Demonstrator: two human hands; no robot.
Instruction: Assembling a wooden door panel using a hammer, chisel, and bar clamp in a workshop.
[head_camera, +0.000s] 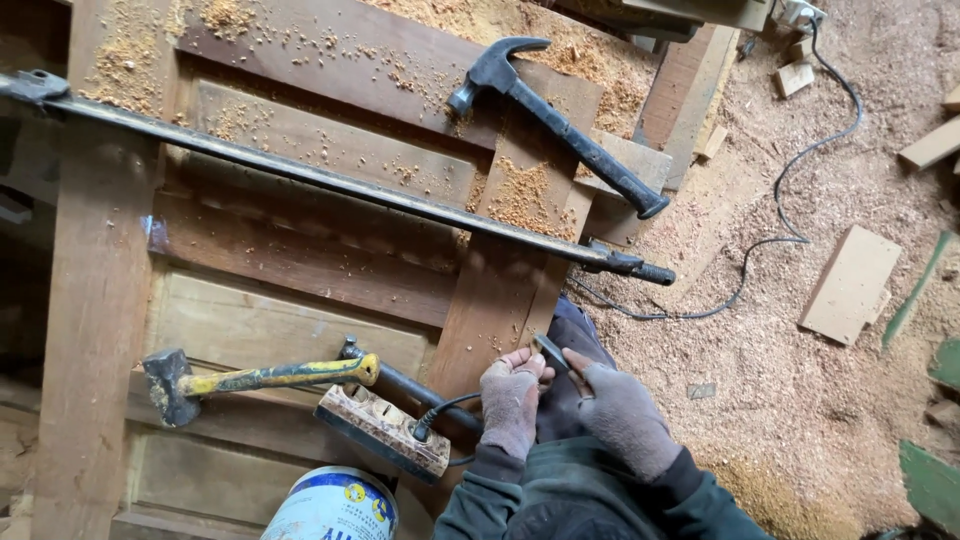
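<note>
Head view: both my hands are down at the bottom centre, gloved in worn fingerless grey knit. My left hand (512, 398) and right hand (618, 412) are close together, fingertips pinched from both sides on a small dark flat metal piece (551, 352). Left grips its near end, right thumb and forefinger close on the far end. Can't tell what the piece is, it's too small. It sits just off the edge of the wooden door panel (300, 260), over my knee.

Just left of my left hand: a grimy power strip (385, 430) lying on the panel, one black plug in it, cord looping toward my wrist. Beside it, a hammer with a yellow handle (270, 377), head pointing left. A paint can with a white-and-blue label (335, 505) is at the bottom edge.

Long black bar clamp (330, 180) runs diagonally across the panel. Black claw hammer (555, 120) rests on the top right corner, well apart from my hands. Sawdust covers the panel top and the floor (800, 400). A black cable (790, 200) snakes across the floor, near a flat wood offcut (850, 285).
</note>
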